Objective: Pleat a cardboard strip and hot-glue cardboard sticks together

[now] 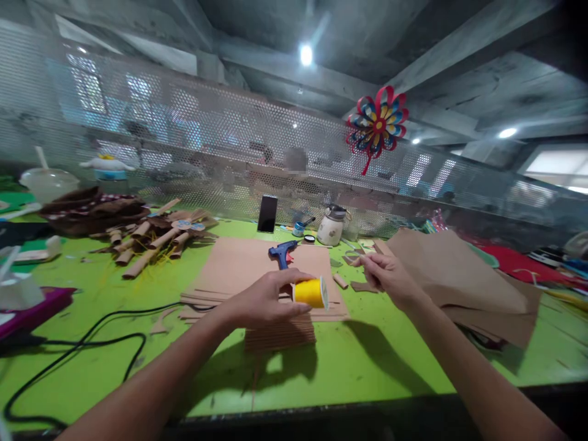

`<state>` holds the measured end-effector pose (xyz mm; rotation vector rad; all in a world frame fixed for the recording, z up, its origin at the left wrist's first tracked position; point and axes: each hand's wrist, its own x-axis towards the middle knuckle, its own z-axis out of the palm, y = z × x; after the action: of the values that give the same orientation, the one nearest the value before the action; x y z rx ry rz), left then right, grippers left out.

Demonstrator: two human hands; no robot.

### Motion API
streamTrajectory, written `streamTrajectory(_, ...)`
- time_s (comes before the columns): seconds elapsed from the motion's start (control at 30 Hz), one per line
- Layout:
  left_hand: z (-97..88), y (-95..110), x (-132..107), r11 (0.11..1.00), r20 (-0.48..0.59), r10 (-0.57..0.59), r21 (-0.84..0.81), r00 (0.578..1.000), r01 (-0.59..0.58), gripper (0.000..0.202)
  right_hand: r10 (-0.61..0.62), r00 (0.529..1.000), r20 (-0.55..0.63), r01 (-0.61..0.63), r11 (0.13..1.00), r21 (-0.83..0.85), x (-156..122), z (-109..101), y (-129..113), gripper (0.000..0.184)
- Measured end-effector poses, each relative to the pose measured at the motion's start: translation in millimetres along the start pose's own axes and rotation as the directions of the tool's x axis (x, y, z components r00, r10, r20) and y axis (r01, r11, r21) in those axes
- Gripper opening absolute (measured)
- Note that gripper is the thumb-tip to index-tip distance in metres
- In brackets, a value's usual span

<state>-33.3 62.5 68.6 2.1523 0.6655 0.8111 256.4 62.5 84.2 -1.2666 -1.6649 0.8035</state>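
My left hand point(264, 300) is closed around a yellow spool of thread point(311, 292), held sideways a little above a stack of brown cardboard sheets point(239, 269). A short way to the right, my right hand point(386, 275) hovers with its thumb and fingertips pinched together; anything between them is too thin to make out. Under the spool lies a piece of corrugated cardboard point(280, 335). Behind the spool a blue glue gun point(282, 251) rests on the cardboard sheets.
The green table point(367, 361) carries rolled cardboard tubes point(151, 239) at back left, brown paper sheets point(459, 275) at right, a black cable point(92, 343) at front left, a phone point(267, 213) and a white jar point(331, 225). A perforated screen point(184, 135) with a paper pinwheel point(377, 125) backs the table.
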Motion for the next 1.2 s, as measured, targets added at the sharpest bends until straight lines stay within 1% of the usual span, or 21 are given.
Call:
streamTrajectory(0.03, -0.6, 1.2, 0.1, 0.996, -0.018, -0.016, -0.094, 1.0, 0.014, 0.046, 0.026, 1.0, 0.009, -0.025, 0.996, -0.083, 0.4, -5.3, 8.8, 0.043)
streamTrajectory(0.1, -3.4, -0.8, 1.5, 0.989, -0.154, -0.081, -0.138, 0.985, 0.06, 0.047, 0.039, 0.999, 0.033, -0.03, 0.974, -0.223, -5.0, -14.5, 24.7, 0.044)
streamTrajectory(0.17, -7.8, -7.6, 3.4, 0.991, -0.34, -0.13, -0.005, 0.931, 0.137, 0.047, 0.001, 0.999, 0.049, 0.014, 0.949, -0.314, -15.9, -24.9, 34.0, 0.043)
streamTrajectory(0.23, -12.2, -16.3, 4.6, 0.957, -0.458, -0.095, 0.203, 0.884, 0.208, 0.047, -0.02, 0.998, 0.057, 0.039, 0.936, -0.351, -27.7, -38.2, 35.3, 0.042)
streamTrajectory(0.33, -15.9, -24.2, 3.9, 0.827, -0.471, 0.014, 0.502, 0.882, 0.255, 0.044, -0.031, 0.999, 0.024, 0.038, 0.931, -0.363, -38.5, -61.7, 28.0, 0.041)
streamTrajectory(0.4, -16.4, -23.0, 1.9, 0.767, -0.395, 0.017, 0.594, 0.918, 0.242, 0.041, -0.064, 0.997, -0.035, 0.047, 0.932, -0.36, -39.0, -76.4, 22.1, 0.043)
streamTrajectory(0.43, -16.4, -20.6, 0.6, 0.782, -0.323, -0.007, 0.588, 0.946, 0.207, 0.04, -0.083, 0.993, -0.079, 0.049, 0.932, -0.359, -37.5, -82.9, 19.9, 0.044)
streamTrajectory(0.47, -16.2, -17.5, -0.8, 0.829, -0.229, -0.036, 0.537, 0.973, 0.157, 0.039, -0.103, 0.984, -0.142, 0.046, 0.932, -0.36, -35.1, -88.9, 18.5, 0.044)
streamTrajectory(0.53, -15.8, -10.5, -3.4, 0.949, -0.024, -0.065, 0.307, 0.998, 0.069, 0.041, -0.139, 0.946, -0.295, 0.028, 0.936, -0.352, -29.2, -99.2, 18.7, 0.045)
streamTrajectory(0.57, -15.6, -7.4, -4.2, 0.987, 0.043, -0.067, 0.152, 0.997, 0.059, 0.043, -0.14, 0.919, -0.369, 0.009, 0.942, -0.334, -26.4, -103.8, 20.5, 0.046)
streamTrajectory(0.6, -15.4, -5.1, -4.6, 0.997, 0.065, -0.072, 0.0, 0.995, 0.072, 0.045, -0.129, 0.894, -0.429, -0.01, 0.952, -0.307, -24.2, -107.9, 23.4, 0.047)
streamTrajectory(0.67, -15.6, -3.4, -3.6, 0.968, -0.022, -0.124, -0.224, 0.992, 0.116, 0.05, -0.082, 0.861, -0.503, -0.052, 0.967, -0.248, -22.3, -114.6, 31.7, 0.048)
streamTrajectory(0.7, -16.0, -4.4, -2.3, 0.951, -0.108, -0.167, -0.28, 0.98, 0.131, 0.052, -0.058, 0.852, -0.52, -0.074, 0.971, -0.229, -22.5, -117.1, 36.7, 0.048)
streamTrajectory(0.77, -17.3, -9.7, 1.0, 0.945, -0.287, -0.237, -0.292, 0.928, 0.151, 0.055, -0.032, 0.841, -0.539, -0.105, 0.97, -0.221, -24.2, -120.4, 46.8, 0.049)
streamTrajectory(0.87, -19.1, -21.8, 4.9, 0.971, -0.459, -0.237, -0.132, 0.856, 0.198, 0.052, -0.029, 0.822, -0.568, -0.119, 0.968, -0.222, -25.4, -122.2, 59.2, 0.047)
streamTrajectory(0.93, -18.8, -28.9, 5.3, 0.97, -0.519, -0.152, 0.084, 0.841, 0.227, 0.047, -0.039, 0.794, -0.607, -0.12, 0.968, -0.219, -23.7, -122.6, 64.4, 0.046)
streamTrajectory(1.03, -16.4, -33.8, 3.0, 0.846, -0.51, -0.005, 0.456, 0.86, 0.276, 0.042, -0.065, 0.739, -0.671, -0.106, 0.972, -0.21, -19.2, -122.2, 67.8, 0.043)
streamTrajectory(1.1, -15.1, -33.2, 1.1, 0.737, -0.495, 0.048, 0.604, 0.868, 0.304, 0.039, -0.084, 0.716, -0.693, -0.09, 0.973, -0.212, -16.3, -121.6, 68.8, 0.041)
streamTrajectory(1.13, -15.1, -32.0, 0.3, 0.712, -0.488, 0.064, 0.633, 0.871, 0.303, 0.038, -0.092, 0.71, -0.698, -0.086, 0.973, -0.216, -15.0, -121.6, 69.6, 0.039)
streamTrajectory(1.17, -15.5, -30.3, -0.4, 0.728, -0.472, 0.062, 0.624, 0.88, 0.283, 0.037, -0.095, 0.708, -0.7, -0.088, 0.971, -0.221, -13.6, -121.9, 71.1, 0.038)
streamTrajectory(1.2, -16.3, -28.3, -1.1, 0.787, -0.437, 0.032, 0.565, 0.899, 0.247, 0.037, -0.093, 0.708, -0.7, -0.096, 0.97, -0.226, -12.2, -122.8, 73.4, 0.036)
